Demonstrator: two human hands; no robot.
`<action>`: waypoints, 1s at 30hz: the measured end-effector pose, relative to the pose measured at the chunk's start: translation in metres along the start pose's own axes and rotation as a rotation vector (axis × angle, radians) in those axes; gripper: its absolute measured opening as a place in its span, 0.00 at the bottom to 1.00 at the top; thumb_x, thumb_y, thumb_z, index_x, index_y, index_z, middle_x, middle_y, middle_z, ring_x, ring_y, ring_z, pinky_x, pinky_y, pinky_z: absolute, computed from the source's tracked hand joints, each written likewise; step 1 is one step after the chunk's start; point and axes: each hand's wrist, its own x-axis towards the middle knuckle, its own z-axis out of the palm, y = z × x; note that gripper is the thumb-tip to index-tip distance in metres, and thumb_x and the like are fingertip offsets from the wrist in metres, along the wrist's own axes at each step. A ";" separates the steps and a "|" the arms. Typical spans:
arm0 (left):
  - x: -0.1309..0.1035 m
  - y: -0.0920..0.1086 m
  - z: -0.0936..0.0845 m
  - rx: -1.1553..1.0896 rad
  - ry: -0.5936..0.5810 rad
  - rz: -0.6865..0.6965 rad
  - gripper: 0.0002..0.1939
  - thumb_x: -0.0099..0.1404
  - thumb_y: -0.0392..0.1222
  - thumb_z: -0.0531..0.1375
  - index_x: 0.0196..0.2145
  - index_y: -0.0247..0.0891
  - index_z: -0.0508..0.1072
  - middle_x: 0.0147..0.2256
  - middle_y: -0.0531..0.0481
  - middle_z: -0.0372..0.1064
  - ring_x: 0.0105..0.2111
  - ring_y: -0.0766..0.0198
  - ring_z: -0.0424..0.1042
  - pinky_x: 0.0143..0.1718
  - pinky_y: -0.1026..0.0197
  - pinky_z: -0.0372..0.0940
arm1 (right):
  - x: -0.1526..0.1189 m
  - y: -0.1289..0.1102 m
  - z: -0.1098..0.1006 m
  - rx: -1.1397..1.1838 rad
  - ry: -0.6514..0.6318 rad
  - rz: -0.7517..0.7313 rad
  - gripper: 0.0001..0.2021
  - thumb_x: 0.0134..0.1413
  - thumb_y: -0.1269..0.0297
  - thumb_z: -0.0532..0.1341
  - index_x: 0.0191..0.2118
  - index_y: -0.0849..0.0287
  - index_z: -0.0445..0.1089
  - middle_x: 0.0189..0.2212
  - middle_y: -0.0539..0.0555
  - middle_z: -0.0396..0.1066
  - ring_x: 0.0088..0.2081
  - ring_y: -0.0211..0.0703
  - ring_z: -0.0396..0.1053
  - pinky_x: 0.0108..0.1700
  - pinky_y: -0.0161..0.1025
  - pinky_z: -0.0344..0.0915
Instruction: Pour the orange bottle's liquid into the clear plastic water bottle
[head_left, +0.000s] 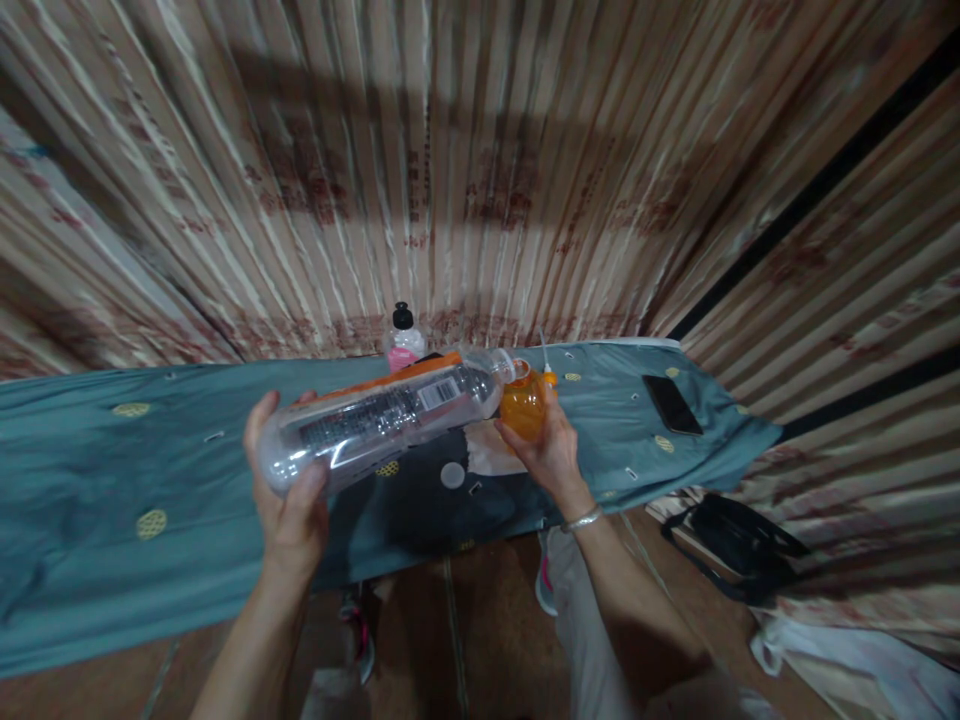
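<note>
- While the left hand clasps a large clear plastic bottle, tilted, the right hand pinches a rounded translucent orange container over the teal-clothed table.
- Pouring seems underway; the next move calls for steady, aligned mouths.

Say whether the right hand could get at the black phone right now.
Probably not: the right hand is holding the orange container, though nothing visible stands between that hand and the black phone.

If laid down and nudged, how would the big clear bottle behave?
The bottle would probably roll, given its rounded sides. Its clear plastic looks thin, so it may flex when squeezed. The shiny surface could be slippery.
</note>
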 end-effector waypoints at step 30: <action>0.002 -0.001 -0.002 -0.025 -0.003 0.027 0.45 0.46 0.59 0.78 0.62 0.54 0.77 0.55 0.49 0.81 0.55 0.47 0.79 0.64 0.42 0.67 | -0.002 0.001 0.001 -0.023 -0.001 -0.010 0.45 0.62 0.44 0.70 0.75 0.62 0.57 0.63 0.69 0.76 0.63 0.62 0.77 0.64 0.59 0.76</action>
